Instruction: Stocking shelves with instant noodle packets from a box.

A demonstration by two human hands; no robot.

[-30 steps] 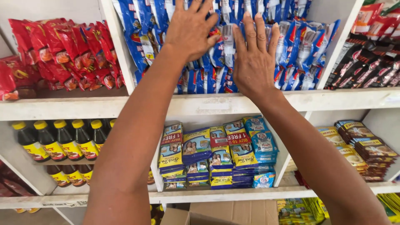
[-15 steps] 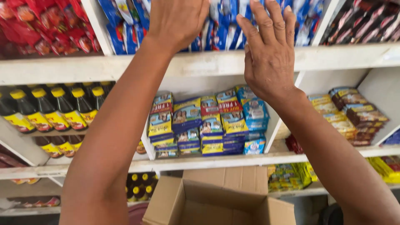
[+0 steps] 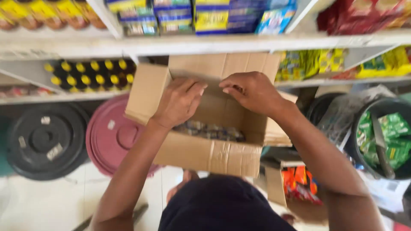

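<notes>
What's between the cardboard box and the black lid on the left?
A pink round lid sits between the box and the black lid, seen in the head view.

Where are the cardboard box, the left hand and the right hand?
cardboard box [image 3: 205, 155]: head view, on its front wall.
left hand [image 3: 180, 102]: head view, on the back of the hand.
right hand [image 3: 252, 90]: head view, on the back of the hand.

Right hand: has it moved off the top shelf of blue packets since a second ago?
Yes. The right hand has dropped to the open cardboard box, below the white shelf.
</notes>
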